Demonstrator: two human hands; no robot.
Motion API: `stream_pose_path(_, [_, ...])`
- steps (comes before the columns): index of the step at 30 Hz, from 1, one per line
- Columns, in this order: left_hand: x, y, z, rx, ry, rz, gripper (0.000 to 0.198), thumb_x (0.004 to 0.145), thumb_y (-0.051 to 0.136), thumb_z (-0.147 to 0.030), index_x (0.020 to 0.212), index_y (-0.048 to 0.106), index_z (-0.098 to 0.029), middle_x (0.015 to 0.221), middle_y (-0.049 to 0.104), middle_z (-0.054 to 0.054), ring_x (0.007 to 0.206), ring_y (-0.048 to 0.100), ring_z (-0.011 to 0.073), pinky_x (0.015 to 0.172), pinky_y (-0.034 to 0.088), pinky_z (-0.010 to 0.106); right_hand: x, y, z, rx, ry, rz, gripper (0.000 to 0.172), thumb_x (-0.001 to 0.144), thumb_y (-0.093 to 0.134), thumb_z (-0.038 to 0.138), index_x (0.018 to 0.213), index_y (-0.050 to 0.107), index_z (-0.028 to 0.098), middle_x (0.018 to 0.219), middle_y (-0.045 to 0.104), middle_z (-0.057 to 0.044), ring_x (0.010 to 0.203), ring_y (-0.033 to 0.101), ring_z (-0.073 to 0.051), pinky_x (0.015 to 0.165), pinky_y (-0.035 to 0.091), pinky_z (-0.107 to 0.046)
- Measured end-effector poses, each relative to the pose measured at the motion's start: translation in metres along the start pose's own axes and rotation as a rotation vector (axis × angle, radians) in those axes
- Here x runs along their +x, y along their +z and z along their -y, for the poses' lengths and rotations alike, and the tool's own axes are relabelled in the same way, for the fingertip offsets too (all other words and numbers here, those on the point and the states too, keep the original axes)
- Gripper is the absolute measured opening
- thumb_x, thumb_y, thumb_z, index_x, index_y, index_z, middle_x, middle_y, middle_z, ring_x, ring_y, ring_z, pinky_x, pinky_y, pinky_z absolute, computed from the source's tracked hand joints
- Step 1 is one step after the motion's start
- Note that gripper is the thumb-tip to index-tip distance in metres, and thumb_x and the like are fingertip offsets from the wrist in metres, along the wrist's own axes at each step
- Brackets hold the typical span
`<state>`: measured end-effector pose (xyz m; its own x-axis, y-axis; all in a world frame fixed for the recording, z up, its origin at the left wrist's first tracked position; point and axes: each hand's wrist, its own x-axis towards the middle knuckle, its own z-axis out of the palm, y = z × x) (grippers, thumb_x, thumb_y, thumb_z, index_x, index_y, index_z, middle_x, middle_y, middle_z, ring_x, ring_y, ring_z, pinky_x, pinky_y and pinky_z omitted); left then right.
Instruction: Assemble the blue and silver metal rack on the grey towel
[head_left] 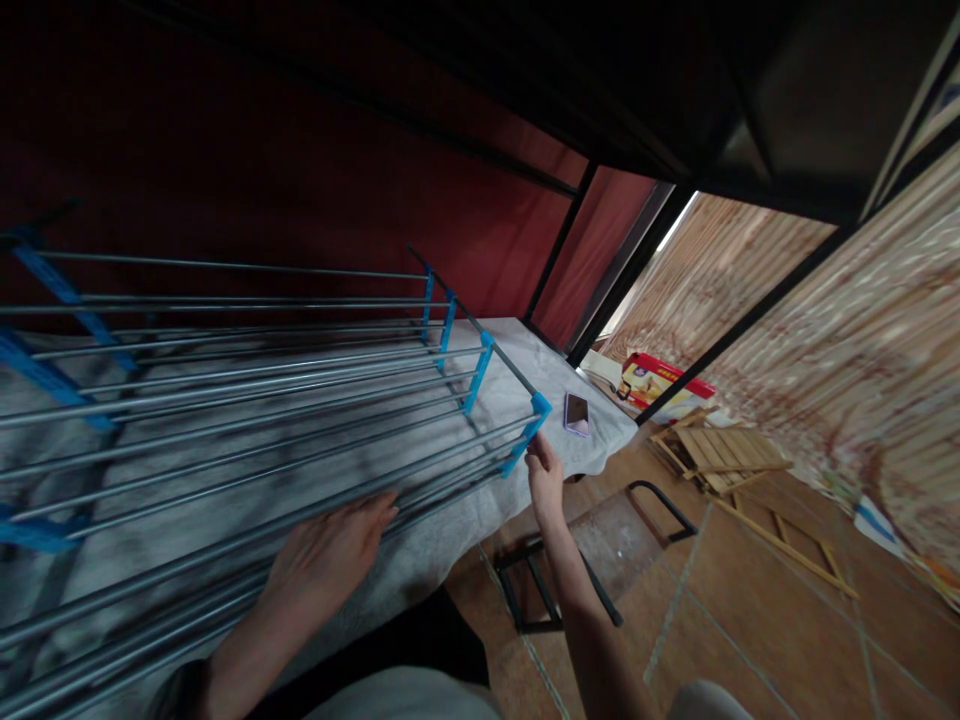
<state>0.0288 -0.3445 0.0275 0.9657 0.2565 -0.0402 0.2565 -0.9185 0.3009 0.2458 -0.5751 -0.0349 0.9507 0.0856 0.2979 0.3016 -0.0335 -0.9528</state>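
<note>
A rack of grey metal rods (247, 385) with blue plastic connectors lies across the cloth-covered table (495, 345). My left hand (330, 550) is over the near rods, closed against them; its fingers are partly hidden. At the rack's near right corner, my right hand (545, 480) grips the blue connector (536, 420), thumb and fingers pressed against its lower side. Several more blue connectors join the rods at both ends.
A purple-edged phone (577, 414) lies near the table's right end. Below stands a black-framed chair (615, 540). A folded wooden piece of furniture (735, 450) and a red and yellow box (664, 385) are by the curtain (825, 330). Black frame bars (637, 270) rise behind the table.
</note>
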Motion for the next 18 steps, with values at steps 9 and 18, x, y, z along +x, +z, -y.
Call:
stream_pose_path(9, [-0.012, 0.013, -0.005, 0.143, 0.066, -0.197, 0.041, 0.101, 0.035, -0.024, 0.132, 0.061, -0.022, 0.113, 0.072, 0.011, 0.092, 0.070, 0.0237, 0.079, 0.053, 0.035, 0.005, 0.000, -0.006, 0.051, 0.006, -0.011, 0.054, 0.070, 0.051, 0.022, 0.121, 0.070, 0.018, 0.127, 0.068, -0.006, 0.122, 0.061, -0.025, 0.113, 0.041, -0.046])
stream_pose_path(18, [-0.011, 0.011, -0.007, 0.075, 0.102, -0.191, 0.046, 0.095, 0.033, -0.011, 0.131, 0.061, -0.021, 0.113, 0.072, 0.010, 0.097, 0.070, 0.0247, 0.083, 0.053, 0.038, 0.001, 0.001, 0.001, 0.019, -0.007, 0.001, 0.057, 0.070, 0.049, 0.021, 0.123, 0.069, 0.016, 0.126, 0.068, -0.007, 0.121, 0.061, -0.025, 0.113, 0.041, -0.046])
